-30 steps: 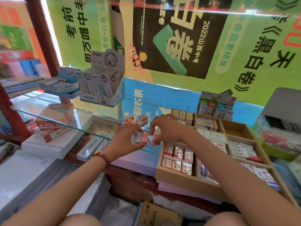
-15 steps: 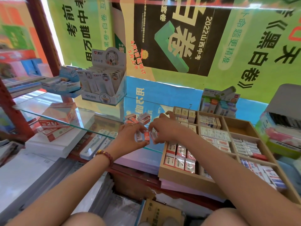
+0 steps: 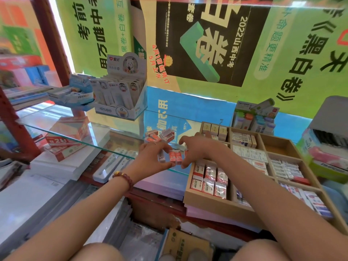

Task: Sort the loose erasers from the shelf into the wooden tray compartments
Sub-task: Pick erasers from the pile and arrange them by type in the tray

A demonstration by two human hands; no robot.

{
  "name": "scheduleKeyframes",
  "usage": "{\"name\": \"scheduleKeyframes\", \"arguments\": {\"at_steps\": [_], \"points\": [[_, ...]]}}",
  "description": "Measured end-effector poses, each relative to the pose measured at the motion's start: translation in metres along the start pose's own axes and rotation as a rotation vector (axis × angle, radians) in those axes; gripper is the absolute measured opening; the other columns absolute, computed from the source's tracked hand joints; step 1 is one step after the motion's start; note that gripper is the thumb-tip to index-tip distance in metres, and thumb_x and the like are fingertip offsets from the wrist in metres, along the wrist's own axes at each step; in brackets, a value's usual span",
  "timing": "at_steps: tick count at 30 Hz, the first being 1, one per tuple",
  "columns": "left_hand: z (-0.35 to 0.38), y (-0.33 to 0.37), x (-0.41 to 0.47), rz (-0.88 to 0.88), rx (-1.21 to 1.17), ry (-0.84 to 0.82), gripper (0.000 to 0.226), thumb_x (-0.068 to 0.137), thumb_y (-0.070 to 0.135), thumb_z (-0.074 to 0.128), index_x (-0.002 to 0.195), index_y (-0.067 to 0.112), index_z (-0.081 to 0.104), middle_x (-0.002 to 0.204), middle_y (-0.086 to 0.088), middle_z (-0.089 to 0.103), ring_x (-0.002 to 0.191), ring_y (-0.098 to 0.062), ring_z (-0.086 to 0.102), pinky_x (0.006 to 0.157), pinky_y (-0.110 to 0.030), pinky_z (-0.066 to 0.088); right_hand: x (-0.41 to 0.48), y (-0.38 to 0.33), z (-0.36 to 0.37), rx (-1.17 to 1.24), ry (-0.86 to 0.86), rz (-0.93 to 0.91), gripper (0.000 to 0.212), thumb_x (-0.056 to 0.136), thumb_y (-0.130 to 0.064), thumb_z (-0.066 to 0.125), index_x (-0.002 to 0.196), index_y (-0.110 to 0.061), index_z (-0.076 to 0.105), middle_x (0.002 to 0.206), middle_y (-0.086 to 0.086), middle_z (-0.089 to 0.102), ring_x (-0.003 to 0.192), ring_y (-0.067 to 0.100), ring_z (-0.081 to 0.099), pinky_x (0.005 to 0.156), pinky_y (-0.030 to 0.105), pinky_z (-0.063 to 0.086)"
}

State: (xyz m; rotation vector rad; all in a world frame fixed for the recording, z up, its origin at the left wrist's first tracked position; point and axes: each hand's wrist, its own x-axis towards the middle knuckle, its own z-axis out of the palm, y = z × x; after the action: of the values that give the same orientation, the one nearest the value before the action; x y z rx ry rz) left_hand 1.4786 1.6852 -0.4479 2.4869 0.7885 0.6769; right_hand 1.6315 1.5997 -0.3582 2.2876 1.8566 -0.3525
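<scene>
A row of small red-and-white 2B erasers (image 3: 175, 157) stands at the front edge of the glass shelf (image 3: 62, 129). My left hand (image 3: 150, 159) presses the row from the left and my right hand (image 3: 195, 149) from the right, so both hands hold it between them. A small pile of loose erasers (image 3: 160, 135) lies on the glass just behind my hands. The wooden tray (image 3: 209, 203) sits to the right, its compartments holding rows of packed erasers; the near-left one has red 2B erasers (image 3: 209, 178), and a far-right compartment (image 3: 278, 146) looks bare.
A display box of correction tapes (image 3: 122, 97) and a blue box (image 3: 75, 95) stand at the back of the shelf. Red 2B cartons (image 3: 64, 140) lie under the glass at left. More stationery boxes (image 3: 327, 149) crowd the right side. A poster wall closes the back.
The row between my hands has grown by an eraser or so, and both hands have closed in on it. The camera has drifted slightly.
</scene>
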Motion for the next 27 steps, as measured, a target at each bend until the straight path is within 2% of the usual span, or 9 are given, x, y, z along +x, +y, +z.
{"name": "scheduleKeyframes", "arguments": {"at_steps": [4, 7, 9, 11, 15, 18, 21, 24, 27], "points": [[0.001, 0.004, 0.000, -0.012, 0.011, -0.006, 0.044, 0.071, 0.044, 0.075, 0.109, 0.032, 0.056, 0.108, 0.017, 0.060, 0.104, -0.009, 0.053, 0.100, -0.041, 0.033, 0.003, -0.007, -0.003, -0.170, -0.003, -0.024, 0.063, 0.077, -0.042, 0.074, 0.131, -0.019, 0.052, 0.128, 0.002, 0.055, 0.121, 0.021, 0.049, 0.102, 0.038, 0.033], [-0.004, 0.007, -0.001, -0.019, 0.041, -0.016, 0.056, 0.068, 0.052, 0.073, 0.116, 0.031, 0.055, 0.118, 0.014, 0.057, 0.112, -0.010, 0.051, 0.103, -0.037, 0.029, 0.007, -0.005, -0.002, -0.059, 0.012, -0.070, 0.065, 0.075, -0.037, 0.078, 0.132, -0.022, 0.050, 0.130, 0.000, 0.053, 0.118, 0.020, 0.049, 0.089, 0.033, 0.038], [-0.012, 0.005, -0.002, -0.005, 0.114, -0.034, 0.072, 0.062, 0.062, 0.070, 0.125, 0.033, 0.050, 0.132, 0.012, 0.049, 0.124, -0.010, 0.043, 0.107, -0.036, 0.025, 0.007, -0.001, -0.001, 0.011, 0.005, -0.080, 0.072, 0.073, -0.038, 0.079, 0.135, -0.024, 0.046, 0.135, 0.000, 0.049, 0.122, 0.021, 0.047, 0.093, 0.034, 0.039], [-0.023, 0.001, -0.003, -0.017, 0.135, -0.043, 0.075, 0.062, 0.054, 0.077, 0.127, 0.032, 0.048, 0.135, 0.009, 0.045, 0.127, -0.012, 0.039, 0.108, -0.038, 0.027, 0.007, 0.003, -0.001, 0.061, 0.000, -0.094, 0.077, 0.071, -0.037, 0.081, 0.137, -0.025, 0.042, 0.138, 0.000, 0.047, 0.124, 0.021, 0.044, 0.098, 0.037, 0.038], [-0.031, 0.000, -0.008, -0.067, -0.017, -0.030, 0.045, 0.068, 0.032, 0.082, 0.107, 0.027, 0.060, 0.101, 0.012, 0.060, 0.096, -0.004, 0.057, 0.088, -0.030, 0.047, 0.006, 0.007, 0.000, 0.122, 0.045, -0.145, 0.072, 0.073, -0.035, 0.080, 0.135, -0.026, 0.045, 0.134, -0.001, 0.050, 0.122, 0.019, 0.044, 0.100, 0.038, 0.037], [-0.031, 0.003, -0.007, -0.082, -0.018, 0.009, 0.013, 0.080, 0.035, 0.071, 0.087, 0.026, 0.066, 0.082, 0.016, 0.063, 0.076, 0.004, 0.057, 0.074, -0.021, 0.048, 0.004, 0.006, 0.003, 0.144, 0.022, -0.163, 0.067, 0.076, -0.034, 0.078, 0.134, -0.026, 0.045, 0.133, -0.002, 0.051, 0.122, 0.017, 0.045, 0.104, 0.038, 0.032], [-0.032, 0.003, -0.003, -0.115, -0.033, 0.047, 0.035, 0.095, 0.034, 0.049, 0.071, 0.012, 0.062, 0.069, 0.000, 0.062, 0.066, -0.015, 0.058, 0.066, -0.034, 0.047, 0.003, 0.005, 0.005, 0.138, 0.044, -0.163, 0.066, 0.076, -0.039, 0.077, 0.133, -0.028, 0.045, 0.132, -0.004, 0.052, 0.124, 0.016, 0.045, 0.109, 0.041, 0.022], [-0.025, 0.002, 0.001, -0.164, -0.094, 0.083, 0.037, 0.099, 0.031, 0.043, 0.075, 0.009, 0.061, 0.067, 0.001, 0.062, 0.066, -0.016, 0.059, 0.066, -0.036, 0.046, 0.004, -0.001, 0.009, 0.148, 0.089, -0.183, 0.068, 0.074, -0.040, 0.078, 0.132, -0.029, 0.045, 0.129, -0.005, 0.054, 0.122, 0.017, 0.046, 0.109, 0.042, 0.023], [-0.020, 0.000, 0.005, -0.208, -0.267, 0.144, 0.016, 0.097, 0.024, 0.047, 0.089, 0.018, 0.059, 0.065, 0.004, 0.063, 0.061, -0.010, 0.060, 0.063, -0.028, 0.048, 0.004, -0.005, 0.011, 0.139, 0.069, -0.187, 0.072, 0.073, -0.038, 0.079, 0.134, -0.030, 0.043, 0.131, -0.002, 0.053, 0.119, 0.019, 0.047, 0.107, 0.042, 0.029]]}}
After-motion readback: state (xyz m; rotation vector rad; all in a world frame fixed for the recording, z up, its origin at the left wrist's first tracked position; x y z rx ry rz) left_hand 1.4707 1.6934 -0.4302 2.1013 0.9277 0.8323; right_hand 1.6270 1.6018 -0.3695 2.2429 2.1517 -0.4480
